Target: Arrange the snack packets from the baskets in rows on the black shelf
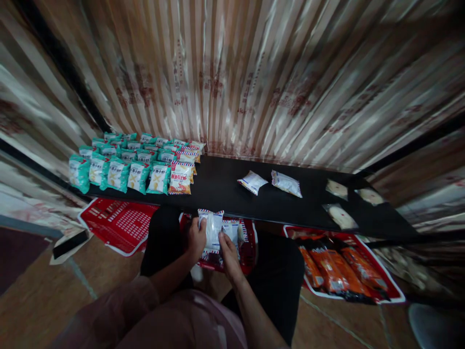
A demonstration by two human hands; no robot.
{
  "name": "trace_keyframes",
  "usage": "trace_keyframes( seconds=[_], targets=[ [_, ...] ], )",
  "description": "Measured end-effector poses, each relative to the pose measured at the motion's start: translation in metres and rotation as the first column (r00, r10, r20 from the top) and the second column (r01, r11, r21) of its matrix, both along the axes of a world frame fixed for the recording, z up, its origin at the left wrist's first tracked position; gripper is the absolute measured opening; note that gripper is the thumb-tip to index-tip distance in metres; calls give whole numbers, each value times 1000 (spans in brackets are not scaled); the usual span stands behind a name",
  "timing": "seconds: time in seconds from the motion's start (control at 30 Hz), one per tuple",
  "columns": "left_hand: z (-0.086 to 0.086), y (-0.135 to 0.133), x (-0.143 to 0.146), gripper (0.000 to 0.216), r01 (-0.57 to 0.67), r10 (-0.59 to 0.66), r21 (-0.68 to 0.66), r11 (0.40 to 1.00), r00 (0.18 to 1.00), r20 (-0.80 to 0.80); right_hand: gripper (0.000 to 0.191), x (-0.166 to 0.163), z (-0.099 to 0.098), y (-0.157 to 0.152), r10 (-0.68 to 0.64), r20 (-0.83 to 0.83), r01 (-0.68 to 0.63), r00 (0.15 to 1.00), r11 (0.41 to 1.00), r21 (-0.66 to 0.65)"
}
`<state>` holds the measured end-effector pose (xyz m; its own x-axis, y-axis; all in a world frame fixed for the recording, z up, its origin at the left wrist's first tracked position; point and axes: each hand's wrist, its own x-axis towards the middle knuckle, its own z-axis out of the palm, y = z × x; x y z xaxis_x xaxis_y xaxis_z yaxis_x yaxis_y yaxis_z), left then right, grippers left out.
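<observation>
In the head view, my left hand (197, 238) is closed round the left side of a white snack packet (212, 228) with a striped blue-and-red edge, its printed back turned up. My right hand (228, 249) is closed on a second white snack packet (232, 229) beside it, thumb on top near where the two packets meet. Both packets are over a red basket (255, 252) between my knees, which has more packets in it, partly hidden. On the black shelf (221, 189) ahead, two similar packets (252, 182) lie flat.
Rows of teal snack packets (118, 173) stand at the shelf's left, with white-and-orange packets (180, 177) beside them. Several clear-wrapped pale items (341, 216) lie at the right. Below are a red basket (119, 223) and another basket (392, 291) with orange packets (329, 269). Corrugated sheeting (225, 82) rises behind.
</observation>
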<state>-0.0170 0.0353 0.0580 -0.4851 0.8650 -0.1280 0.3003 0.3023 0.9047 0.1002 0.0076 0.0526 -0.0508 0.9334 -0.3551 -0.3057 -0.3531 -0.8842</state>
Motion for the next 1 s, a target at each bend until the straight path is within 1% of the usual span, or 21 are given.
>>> trace_keyframes(
  seconds=[0.17,0.23,0.3,0.43,0.53,0.6,0.73,0.9,1.0],
  targets=[
    [0,6,2,20,-33,33,-7,999,999,8,44,1,0,-4,37,-134,-51,990,993,-104],
    [0,8,3,21,-37,37,-10,999,999,6,46,2,2,-5,33,-132,-51,991,989,-136],
    [0,9,4,22,-42,42,-8,999,999,8,49,1,6,-6,28,-119,-45,992,989,-141],
    [1,10,7,23,-44,44,11,999,998,48,56,-2,13,-6,8,-130,-21,992,994,-105],
    [2,11,8,24,-40,38,24,999,996,85,53,-5,13,-5,-31,-118,27,993,999,-29],
    [3,11,9,24,-39,38,12,999,993,109,49,-5,14,-5,-49,-97,49,994,999,-3],
    [7,11,10,25,-33,34,-6,999,991,130,45,-5,18,-6,-89,-56,88,994,996,-13],
    [15,10,10,27,-10,15,-69,998,997,78,45,-6,25,-7,-126,-17,126,992,992,-10],
    [18,10,10,26,-11,16,-77,997,998,65,44,-5,30,-9,-144,28,144,989,990,5]
  ],
)
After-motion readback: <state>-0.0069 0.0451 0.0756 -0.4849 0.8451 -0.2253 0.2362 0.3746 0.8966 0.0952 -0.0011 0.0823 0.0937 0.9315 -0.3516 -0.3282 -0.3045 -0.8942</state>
